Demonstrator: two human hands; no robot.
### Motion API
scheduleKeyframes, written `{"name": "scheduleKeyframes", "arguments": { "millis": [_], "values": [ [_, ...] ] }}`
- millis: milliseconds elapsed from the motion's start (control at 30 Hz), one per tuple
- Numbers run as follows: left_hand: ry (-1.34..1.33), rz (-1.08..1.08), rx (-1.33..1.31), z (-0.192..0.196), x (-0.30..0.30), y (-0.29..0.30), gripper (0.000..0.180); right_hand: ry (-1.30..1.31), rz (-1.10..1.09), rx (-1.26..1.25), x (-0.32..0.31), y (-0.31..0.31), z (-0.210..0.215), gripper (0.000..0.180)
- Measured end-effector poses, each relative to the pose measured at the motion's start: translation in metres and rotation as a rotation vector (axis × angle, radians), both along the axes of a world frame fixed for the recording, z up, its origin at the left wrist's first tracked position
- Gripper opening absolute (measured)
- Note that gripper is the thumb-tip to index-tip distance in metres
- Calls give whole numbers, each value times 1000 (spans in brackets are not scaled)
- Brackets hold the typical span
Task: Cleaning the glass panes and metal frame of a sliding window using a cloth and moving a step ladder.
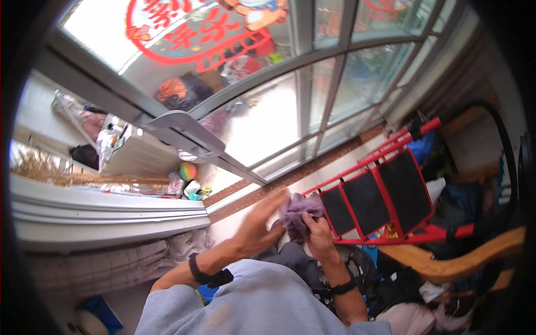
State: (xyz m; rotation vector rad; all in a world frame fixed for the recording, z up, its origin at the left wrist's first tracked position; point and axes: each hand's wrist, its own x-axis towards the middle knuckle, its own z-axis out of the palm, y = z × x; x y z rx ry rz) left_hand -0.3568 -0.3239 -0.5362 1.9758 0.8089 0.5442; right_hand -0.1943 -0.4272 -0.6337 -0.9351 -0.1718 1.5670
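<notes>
A crumpled purple cloth (pixel 301 211) is bunched up in front of my body. My right hand (pixel 320 237) is closed on its near right side, with the thumb pressed on top. On the cloth's left side is my left hand (pixel 258 226), blurred by motion. Its fingers stretch toward the cloth with the thumb apart, and it is hard to see whether they touch it. Just right of the cloth stands a red folding stepladder (pixel 385 184) with black treads.
A grey-framed glass door (pixel 184 134) with a lever handle and a red decal stands ahead. White window framing (pixel 111 215) runs along the left, above a checked curtain (pixel 106 265). At right, a curved wooden piece (pixel 446 262) lies near piled clothes (pixel 413 290). A colourful ball (pixel 188 171) sits beyond the doorway.
</notes>
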Motion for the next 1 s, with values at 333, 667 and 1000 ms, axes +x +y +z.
{"name": "scheduleKeyframes", "arguments": {
  "millis": [333,667,1000],
  "values": [
    [-365,677,151,64,-47,136,32,-728,-128,187,42,57,-4,19],
    [-446,602,56,47,-59,148,20,-1400,-278,362,25,131,98,16],
    [-372,626,121,36,-127,147,15,-1647,-243,1086,-121,247,89,39]
  ]
}}
